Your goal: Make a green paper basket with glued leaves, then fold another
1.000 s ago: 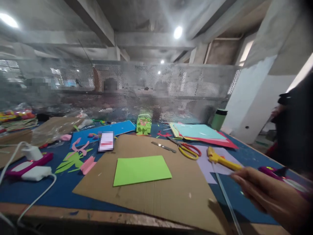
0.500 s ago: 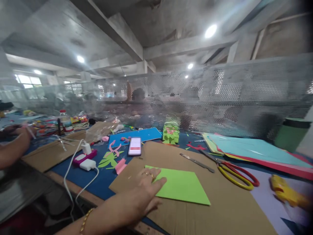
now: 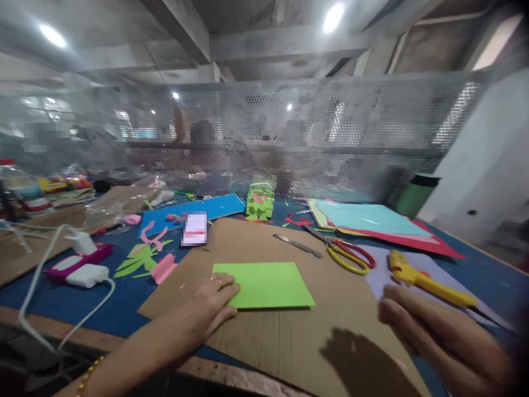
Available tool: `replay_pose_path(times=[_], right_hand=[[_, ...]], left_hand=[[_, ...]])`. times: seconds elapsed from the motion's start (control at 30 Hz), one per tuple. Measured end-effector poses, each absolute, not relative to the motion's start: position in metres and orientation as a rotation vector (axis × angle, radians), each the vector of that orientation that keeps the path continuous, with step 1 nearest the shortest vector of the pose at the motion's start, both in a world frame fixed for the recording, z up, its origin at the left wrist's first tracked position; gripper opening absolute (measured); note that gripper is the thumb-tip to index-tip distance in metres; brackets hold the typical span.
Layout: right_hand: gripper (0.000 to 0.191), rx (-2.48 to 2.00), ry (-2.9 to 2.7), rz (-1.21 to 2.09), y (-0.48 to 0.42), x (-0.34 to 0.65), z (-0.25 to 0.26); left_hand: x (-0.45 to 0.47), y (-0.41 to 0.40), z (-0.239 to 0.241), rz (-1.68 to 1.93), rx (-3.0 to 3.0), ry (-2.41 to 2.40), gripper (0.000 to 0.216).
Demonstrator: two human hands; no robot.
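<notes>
Across the left end of a green paper sheet (image 3: 273,286), my left hand (image 3: 212,303) lies flat with its fingers holding nothing. The sheet rests on brown cardboard (image 3: 289,336). My right hand (image 3: 442,336), slightly blurred, hovers over the right side of the cardboard and casts a shadow there. Its fingers are curled together; whatever they may hold is hidden. Just beyond it a yellow glue gun (image 3: 430,284) lies on lilac paper (image 3: 376,281). Scissors with red and yellow handles (image 3: 349,258) and a grey metal blade (image 3: 297,245) lie behind the green sheet.
A phone (image 3: 194,229), a blue board (image 3: 215,208) and a green paper basket (image 3: 259,201) stand or lie farther back. Colored sheets (image 3: 372,218) are stacked at right, near a dark green cup (image 3: 417,196). White cables (image 3: 93,306) run from a purple power strip (image 3: 66,267).
My right hand has come into view from the right. The camera view has turned right. My left hand stays on the green sheet's left end, and the sheet's near edge lies straighter.
</notes>
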State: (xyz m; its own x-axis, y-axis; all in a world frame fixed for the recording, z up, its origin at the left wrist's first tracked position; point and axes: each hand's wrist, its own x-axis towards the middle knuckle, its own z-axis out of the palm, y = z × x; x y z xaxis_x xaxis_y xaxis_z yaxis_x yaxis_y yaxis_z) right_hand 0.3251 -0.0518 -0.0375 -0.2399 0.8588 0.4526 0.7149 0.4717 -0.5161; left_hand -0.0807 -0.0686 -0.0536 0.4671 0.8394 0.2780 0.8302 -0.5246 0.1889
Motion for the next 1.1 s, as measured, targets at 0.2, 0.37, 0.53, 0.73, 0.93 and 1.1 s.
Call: replay_pose_path(times=[0.2,0.37,0.53,0.73,0.93,1.1], right_hand=[[0.03,-1.055,-2.31,0.291,-0.035,0.257,0.017],[0.028,-0.964,-2.448,0.118,-0.013,0.253,0.01],[0.022,-0.911,-2.605,0.148,-0.006,0.252,-0.002],[0.018,-0.975,-2.681,0.023,0.006,0.253,-0.015],[0.016,-1.068,-2.636,-0.184,0.014,0.248,-0.026],[0.013,-1.066,-2.607,-0.122,0.016,0.252,-0.031]], left_hand=[[-0.081,-0.066,-0.058,0.557,2.805,1.501,0.034],[-0.075,-0.065,-0.067,0.72,2.99,1.455,0.04],[-0.051,-0.069,-0.073,0.824,3.286,1.347,0.031],[-0.038,-0.081,-0.075,0.614,3.155,1.272,0.039],[-0.049,-0.092,-0.084,0.61,3.041,1.237,0.093],[-0.048,-0.081,-0.118,0.602,3.115,1.252,0.098]])
